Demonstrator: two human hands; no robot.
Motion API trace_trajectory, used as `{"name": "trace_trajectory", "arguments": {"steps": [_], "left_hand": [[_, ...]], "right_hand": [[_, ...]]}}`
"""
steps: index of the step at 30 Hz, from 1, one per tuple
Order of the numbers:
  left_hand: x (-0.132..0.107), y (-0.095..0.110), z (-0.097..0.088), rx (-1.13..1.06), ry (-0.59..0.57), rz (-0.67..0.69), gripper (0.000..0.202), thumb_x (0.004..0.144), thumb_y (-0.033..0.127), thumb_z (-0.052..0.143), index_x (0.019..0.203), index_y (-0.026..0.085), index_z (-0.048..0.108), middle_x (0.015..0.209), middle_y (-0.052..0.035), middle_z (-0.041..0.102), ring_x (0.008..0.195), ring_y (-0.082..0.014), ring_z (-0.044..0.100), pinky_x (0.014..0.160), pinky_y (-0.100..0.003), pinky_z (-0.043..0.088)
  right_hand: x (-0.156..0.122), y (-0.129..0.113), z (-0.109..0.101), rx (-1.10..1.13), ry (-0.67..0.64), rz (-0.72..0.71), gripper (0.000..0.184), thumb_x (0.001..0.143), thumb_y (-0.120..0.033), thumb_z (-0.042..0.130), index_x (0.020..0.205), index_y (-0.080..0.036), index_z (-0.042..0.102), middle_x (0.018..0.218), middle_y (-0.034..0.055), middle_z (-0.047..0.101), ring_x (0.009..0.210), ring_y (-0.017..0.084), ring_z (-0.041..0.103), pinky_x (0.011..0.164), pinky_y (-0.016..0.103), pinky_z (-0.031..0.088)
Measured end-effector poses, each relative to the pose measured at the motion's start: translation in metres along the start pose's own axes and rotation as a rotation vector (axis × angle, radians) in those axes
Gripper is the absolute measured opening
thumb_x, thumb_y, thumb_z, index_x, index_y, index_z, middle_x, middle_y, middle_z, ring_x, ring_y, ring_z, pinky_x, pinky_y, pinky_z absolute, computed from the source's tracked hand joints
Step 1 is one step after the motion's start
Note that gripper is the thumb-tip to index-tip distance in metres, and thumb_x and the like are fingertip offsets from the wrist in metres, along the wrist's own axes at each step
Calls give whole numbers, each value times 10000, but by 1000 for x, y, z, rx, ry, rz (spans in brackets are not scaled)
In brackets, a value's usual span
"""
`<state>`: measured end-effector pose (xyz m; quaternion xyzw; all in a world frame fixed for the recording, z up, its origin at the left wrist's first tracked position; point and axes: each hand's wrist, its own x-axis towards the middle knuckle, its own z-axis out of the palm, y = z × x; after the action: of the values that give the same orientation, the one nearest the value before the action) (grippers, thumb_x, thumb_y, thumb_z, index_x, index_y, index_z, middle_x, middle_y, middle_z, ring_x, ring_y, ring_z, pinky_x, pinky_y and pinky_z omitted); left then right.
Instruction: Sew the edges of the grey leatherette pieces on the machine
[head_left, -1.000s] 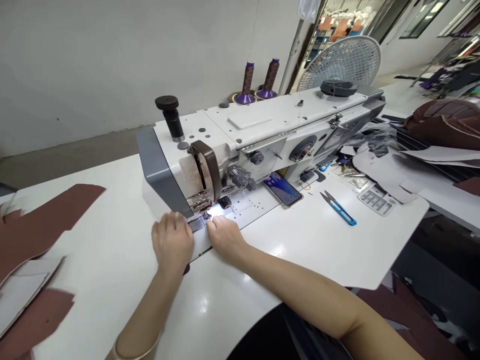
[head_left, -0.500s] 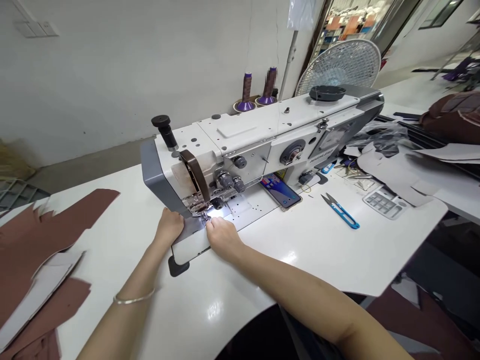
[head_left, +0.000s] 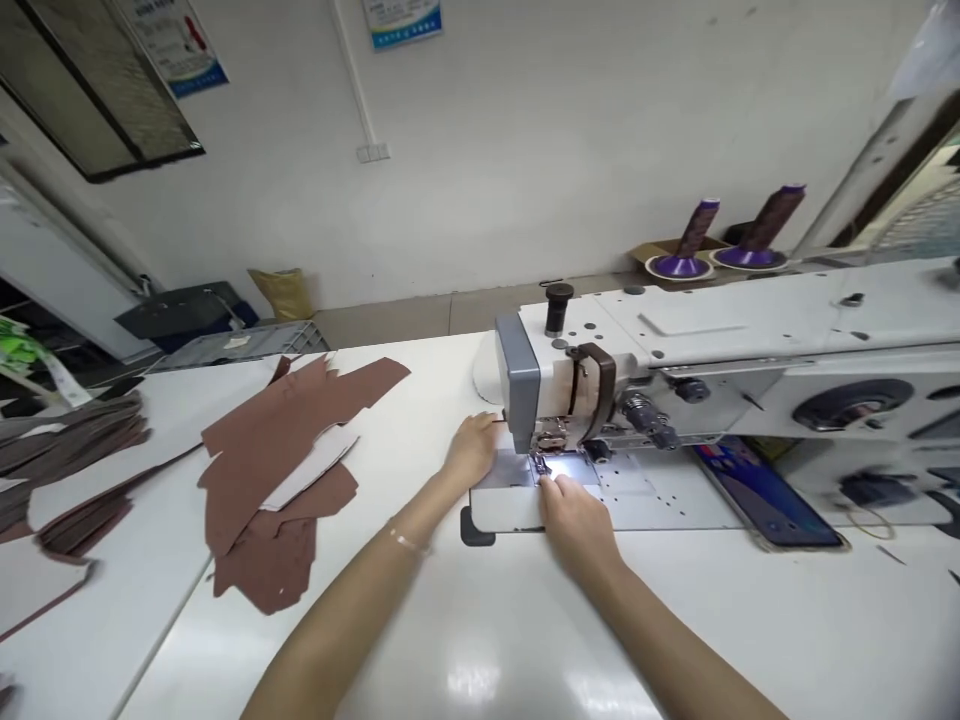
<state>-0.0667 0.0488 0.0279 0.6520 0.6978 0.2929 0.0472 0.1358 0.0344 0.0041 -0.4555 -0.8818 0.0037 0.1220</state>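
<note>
A white industrial sewing machine (head_left: 712,340) stands on a white table (head_left: 465,640). My right hand (head_left: 574,520) rests on the machine bed just in front of the lit presser foot (head_left: 541,462), its fingers drawn together at the needle; what they pinch is too small to make out. My left hand (head_left: 471,452) lies to the left of the machine head, fingers curled at the edge of the grey needle plate (head_left: 510,470). A thin bracelet (head_left: 405,540) sits on my left wrist.
Brown cut leather pieces (head_left: 285,470) lie in a heap at the left, with more stacked at the far left (head_left: 67,440). A phone (head_left: 765,495) lies on the bed at the right. Two purple thread cones (head_left: 697,245) stand behind the machine.
The view has swung to the left, so the machine now sits at the right and the brown pieces are in full view. Both hands stay at the needle area.
</note>
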Motion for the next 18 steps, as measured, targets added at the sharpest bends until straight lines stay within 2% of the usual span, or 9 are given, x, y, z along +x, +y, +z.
{"name": "trace_trajectory", "arguments": {"steps": [2,5,7,9,11,13,16,18], "left_hand": [[-28,-32,-36,96,85,-85,327,805,119,423,1041,174,643,1185,-92,626,1167,-198,518,1067,-383,342],[-76,-90,-111,235,267,-285,402,837,149,321,1139,88,580,1255,-186,555,1243,-273,442,1083,-500,278],[-105,-125,-158,321,349,-421,438,832,220,362,1184,25,537,1313,-253,478,1312,-351,335,1089,-576,193],[-128,-151,-193,385,200,-583,471,804,297,432,1173,30,550,1313,-254,482,1298,-374,352,1073,-552,244],[-139,-166,-214,341,102,-644,397,771,299,472,1077,93,621,1258,-206,554,1244,-352,434,1049,-503,310],[-136,-174,-227,242,108,-667,294,736,233,484,949,150,669,1132,-158,643,1157,-318,523,1021,-467,353],[-114,-175,-245,39,244,-734,219,660,143,511,799,164,679,874,-126,702,1014,-302,608,954,-443,419],[-95,-167,-259,-169,411,-758,192,625,125,549,771,155,670,755,-94,694,922,-293,637,878,-421,478]], "right_hand": [[-1,-1,-1,4,-17,4,161,889,-115,423,850,-180,564,748,29,533,674,152,478,522,276,178],[-1,-2,-3,0,-40,16,172,892,-117,417,855,-184,571,750,25,538,676,153,488,516,268,183],[-1,-3,-4,-11,-45,21,174,891,-119,419,857,-186,576,761,27,544,686,154,498,514,267,188],[0,-4,-4,-25,-47,24,172,892,-126,422,859,-188,579,767,28,548,689,155,505,513,266,193],[0,-4,-3,-31,-46,24,173,897,-138,420,864,-187,583,774,31,552,695,158,514,513,265,198],[0,-4,-2,-30,-41,27,177,904,-154,416,869,-188,586,783,34,558,710,160,526,515,263,207],[-1,-4,0,-29,-26,30,181,910,-164,414,887,-193,591,797,36,569,737,160,542,525,259,225],[-2,-4,0,-27,-16,27,193,912,-166,407,903,-194,598,797,38,577,738,164,549,526,259,234]]}}
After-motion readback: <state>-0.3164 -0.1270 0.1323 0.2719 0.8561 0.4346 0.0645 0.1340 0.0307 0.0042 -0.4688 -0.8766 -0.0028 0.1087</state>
